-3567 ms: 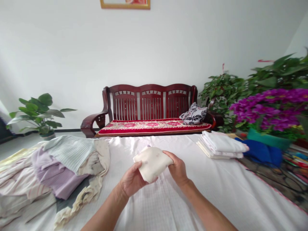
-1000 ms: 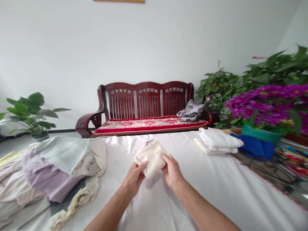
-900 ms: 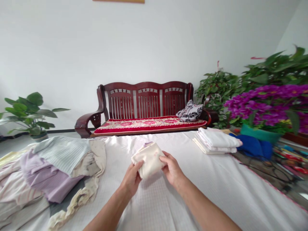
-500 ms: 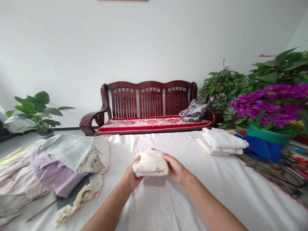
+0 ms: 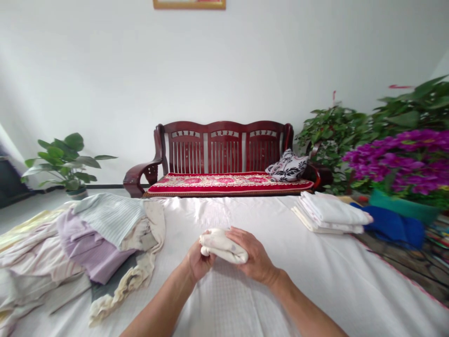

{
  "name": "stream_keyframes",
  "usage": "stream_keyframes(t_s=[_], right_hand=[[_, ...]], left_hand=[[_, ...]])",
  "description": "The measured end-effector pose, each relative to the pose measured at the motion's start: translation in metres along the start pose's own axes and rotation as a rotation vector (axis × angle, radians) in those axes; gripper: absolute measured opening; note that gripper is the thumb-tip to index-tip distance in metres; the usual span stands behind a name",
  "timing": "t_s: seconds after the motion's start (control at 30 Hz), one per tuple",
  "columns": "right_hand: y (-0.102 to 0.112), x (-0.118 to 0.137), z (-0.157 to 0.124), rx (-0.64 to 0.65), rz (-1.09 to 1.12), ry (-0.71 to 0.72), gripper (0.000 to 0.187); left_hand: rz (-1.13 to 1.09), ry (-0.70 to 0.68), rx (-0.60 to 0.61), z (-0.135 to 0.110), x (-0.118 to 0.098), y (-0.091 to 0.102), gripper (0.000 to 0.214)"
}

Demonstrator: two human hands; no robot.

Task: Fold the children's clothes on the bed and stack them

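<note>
A folded cream garment (image 5: 220, 244) with faint grey patches is held between both hands over the white cloth (image 5: 242, 304). At its left end, my left hand (image 5: 199, 261) is closed around it, thumb toward me. My right hand (image 5: 253, 255) grips the right end, its fingers laid over the top. What kind of garment it is cannot be made out in this compact bundle. Part of its underside and far side is hidden by the hands.
Loose clothes (image 5: 94, 238) in purple, pale green, cream and striped fabric lie heaped on the left. At the right edge sits a stack of folded white clothes (image 5: 329, 213). Beyond are a wooden bench (image 5: 224, 145), a cushion (image 5: 288, 164), potted plants and purple flowers (image 5: 403, 159).
The cream bundle has become narrower and now tilts down to the right. My right hand has moved over its top. The view has shifted slightly left and up.
</note>
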State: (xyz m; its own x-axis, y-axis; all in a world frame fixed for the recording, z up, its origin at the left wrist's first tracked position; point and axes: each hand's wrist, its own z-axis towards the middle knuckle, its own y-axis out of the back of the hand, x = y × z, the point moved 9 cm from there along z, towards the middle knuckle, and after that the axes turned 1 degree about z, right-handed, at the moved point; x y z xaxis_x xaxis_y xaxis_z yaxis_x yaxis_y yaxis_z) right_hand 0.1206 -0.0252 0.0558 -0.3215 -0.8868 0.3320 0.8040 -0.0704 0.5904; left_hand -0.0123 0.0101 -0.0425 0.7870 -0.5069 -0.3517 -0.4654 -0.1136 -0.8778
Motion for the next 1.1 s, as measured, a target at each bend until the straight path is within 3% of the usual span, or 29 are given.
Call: stream_keyframes(t_s=[0.1, 0.23, 0.33, 0.43, 0.53, 0.67, 0.87, 1.0, 1.1], right_hand=[[0.002, -0.012, 0.0, -0.05, 0.183, -0.194, 0.048], [0.015, -0.04, -0.011, -0.272, 0.467, -0.567, 0.04], [0.016, -0.052, -0.019, -0.385, 0.656, -0.74, 0.04], [0.007, -0.056, -0.021, -0.383, 0.821, -0.812, 0.039], [-0.003, -0.056, -0.024, -0.362, 0.94, -0.854, 0.044], [-0.023, -0.048, -0.026, -0.238, 1.106, -0.909, 0.048], [-0.02, -0.044, -0.024, -0.281, 1.074, -0.857, 0.055], [-0.017, -0.045, -0.026, -0.297, 1.037, -0.862, 0.057], [-0.014, -0.047, -0.028, -0.285, 1.011, -0.875, 0.058]], left_hand=[[0.06, -0.002, -0.124, -0.006, 0.001, 0.002, 0.027], [0.33, -0.225, -0.191, -0.014, -0.02, 0.002, 0.031], [0.632, -0.433, -0.109, -0.021, -0.035, -0.012, 0.057], [0.851, -0.532, 0.029, -0.027, -0.035, -0.03, 0.089], [0.983, -0.6, 0.056, -0.031, -0.033, -0.039, 0.099], [1.143, -0.673, 0.02, -0.028, -0.03, -0.039, 0.083], [1.382, -1.208, -0.253, -0.054, -0.048, -0.036, 0.04], [1.397, -1.28, -0.306, -0.06, -0.052, -0.032, 0.017], [1.389, -1.295, -0.251, -0.064, -0.053, -0.037, 0.013]])
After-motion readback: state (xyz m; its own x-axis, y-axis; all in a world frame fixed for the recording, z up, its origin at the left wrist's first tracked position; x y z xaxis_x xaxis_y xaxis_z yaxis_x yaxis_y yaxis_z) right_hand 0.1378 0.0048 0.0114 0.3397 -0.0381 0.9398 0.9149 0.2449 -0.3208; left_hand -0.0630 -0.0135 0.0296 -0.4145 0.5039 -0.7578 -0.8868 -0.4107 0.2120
